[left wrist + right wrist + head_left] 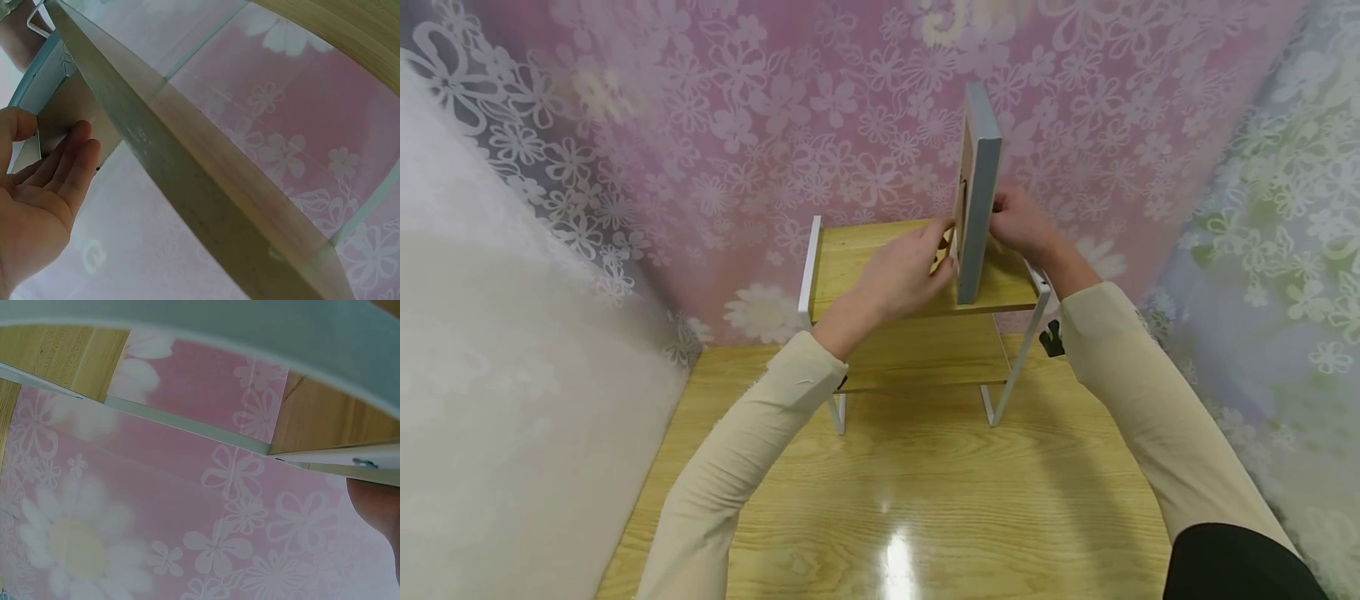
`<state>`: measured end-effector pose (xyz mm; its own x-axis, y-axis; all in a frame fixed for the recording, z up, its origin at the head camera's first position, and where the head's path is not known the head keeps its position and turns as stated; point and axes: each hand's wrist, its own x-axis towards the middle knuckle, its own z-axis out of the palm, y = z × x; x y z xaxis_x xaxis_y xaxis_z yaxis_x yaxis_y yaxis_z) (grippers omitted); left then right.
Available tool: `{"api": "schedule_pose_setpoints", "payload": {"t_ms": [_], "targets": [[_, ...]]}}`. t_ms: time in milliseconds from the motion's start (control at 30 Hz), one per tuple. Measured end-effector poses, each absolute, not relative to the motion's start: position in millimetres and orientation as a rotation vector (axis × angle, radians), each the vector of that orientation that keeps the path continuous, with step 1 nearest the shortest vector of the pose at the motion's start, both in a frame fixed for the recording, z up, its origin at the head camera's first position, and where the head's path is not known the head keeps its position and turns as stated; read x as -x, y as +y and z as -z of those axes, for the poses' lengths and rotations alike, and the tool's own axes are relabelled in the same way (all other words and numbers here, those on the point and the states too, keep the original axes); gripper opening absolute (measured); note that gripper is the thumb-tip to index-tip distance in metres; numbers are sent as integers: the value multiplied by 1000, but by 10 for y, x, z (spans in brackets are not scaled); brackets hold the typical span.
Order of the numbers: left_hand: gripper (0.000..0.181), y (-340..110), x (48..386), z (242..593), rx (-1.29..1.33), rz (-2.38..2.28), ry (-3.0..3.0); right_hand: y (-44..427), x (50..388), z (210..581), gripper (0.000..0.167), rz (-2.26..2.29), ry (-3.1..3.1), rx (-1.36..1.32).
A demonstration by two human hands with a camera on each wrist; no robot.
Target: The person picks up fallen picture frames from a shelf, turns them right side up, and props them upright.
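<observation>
A picture frame (981, 208) with a grey-blue edge stands upright, edge-on to me, on the wooden top of a small side table (857, 254). To its left, my left hand (902, 271) pinches the brown flap at the frame's back. In the left wrist view, the thumb and bent fingers of the left hand (47, 194) lie at the brown flap (75, 106). My right hand (1026, 225) grips the frame from its right side; its fingertips are partly hidden behind the frame. Only part of the right hand (378, 509) shows in the right wrist view.
The side table has white metal legs (1022, 358) and a lower wooden shelf (925, 350). A small black clip-like thing (1052, 339) is beside its right leg. Flower-patterned cloth (737, 125) hangs behind and on both sides. The floor (925, 475) is wood-grained.
</observation>
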<state>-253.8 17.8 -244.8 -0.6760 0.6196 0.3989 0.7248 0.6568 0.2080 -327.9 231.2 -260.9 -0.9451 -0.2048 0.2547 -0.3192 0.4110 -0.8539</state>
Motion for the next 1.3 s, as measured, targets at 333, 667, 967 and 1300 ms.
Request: {"api": "schedule_pose_setpoints", "payload": {"t_ms": [333,667,967,1300], "targets": [[46,135,2536,2432,1099,467,-2610,2305,3273,2612,11,-1510,-2593,-469],[45,77,2567,2365,1137,420,-2621,2312,3298,2635,11,-1532,-2561,-484],[56,12,2577,2319,1112,325,-2646,2305,3297,2628,14,-1508,-2583,-493],[59,-14,2567,2272,1096,36,-2572,2306,3293,2630,14,-1559,-2568,-475]]}}
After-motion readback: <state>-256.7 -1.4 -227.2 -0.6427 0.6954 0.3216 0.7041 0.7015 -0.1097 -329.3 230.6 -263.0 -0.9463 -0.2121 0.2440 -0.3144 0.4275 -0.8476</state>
